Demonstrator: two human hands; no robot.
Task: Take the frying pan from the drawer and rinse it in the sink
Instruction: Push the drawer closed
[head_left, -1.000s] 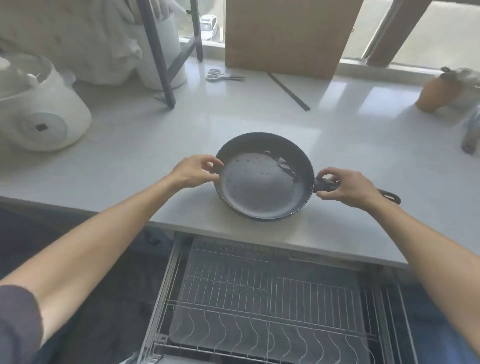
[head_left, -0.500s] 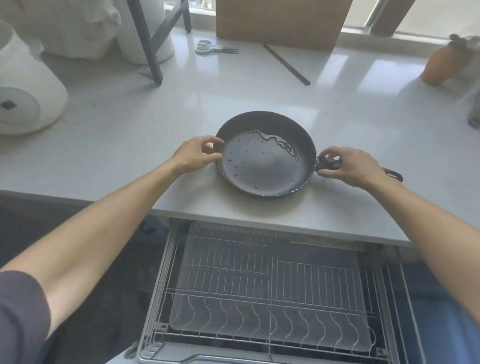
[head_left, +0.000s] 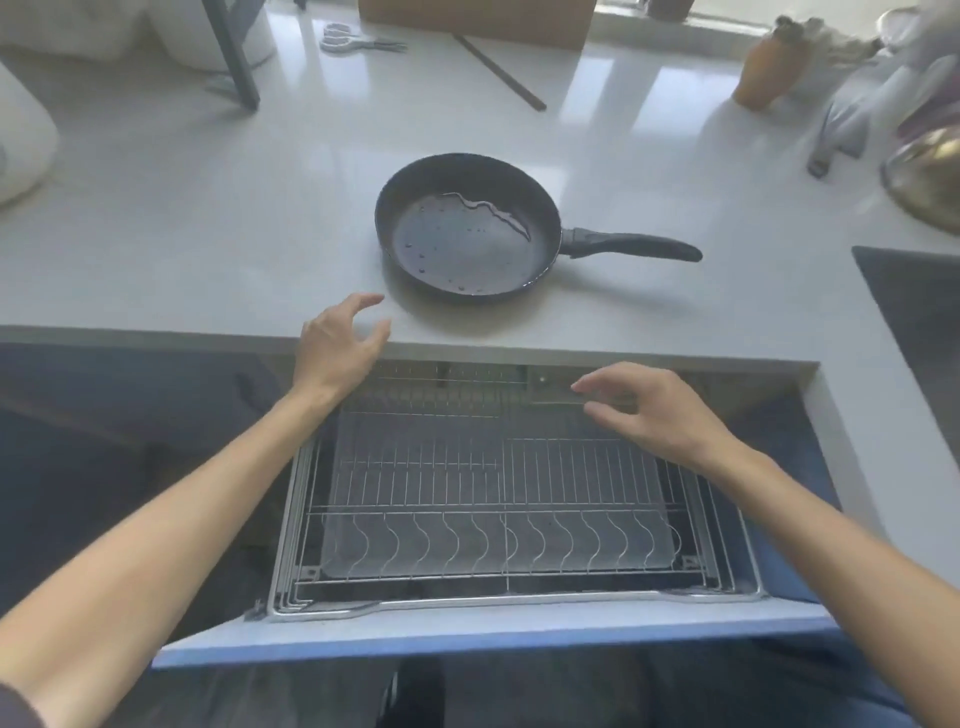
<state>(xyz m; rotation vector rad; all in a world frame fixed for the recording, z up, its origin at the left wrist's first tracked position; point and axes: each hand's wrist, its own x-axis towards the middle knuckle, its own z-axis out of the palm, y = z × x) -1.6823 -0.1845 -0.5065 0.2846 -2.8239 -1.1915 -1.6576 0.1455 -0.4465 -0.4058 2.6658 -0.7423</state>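
The black frying pan (head_left: 467, 228) sits flat on the pale counter (head_left: 208, 234), its handle pointing right, with water drops and a small puddle inside. Below the counter edge the drawer (head_left: 467, 623) stands pulled out, showing a bare wire dish rack. My left hand (head_left: 340, 345) hovers at the counter's front edge, just left of and below the pan, fingers spread and holding nothing. Over the back of the drawer, my right hand (head_left: 649, 410) is apart from the pan, fingers loosely spread and holding nothing. A dark sink corner (head_left: 914, 291) shows at the right.
Scissors (head_left: 353, 41) and a thin dark stick (head_left: 501, 73) lie at the back of the counter. A white appliance (head_left: 21, 140) is at far left, a dark stand leg (head_left: 234, 57) behind it. At the right stand a brown bottle (head_left: 769, 67) and a metal bowl (head_left: 924, 171).
Both hands let go of the pan and drew back toward me, down to the drawer. The pan stays on the counter. My head tilted down, showing more of the drawer.
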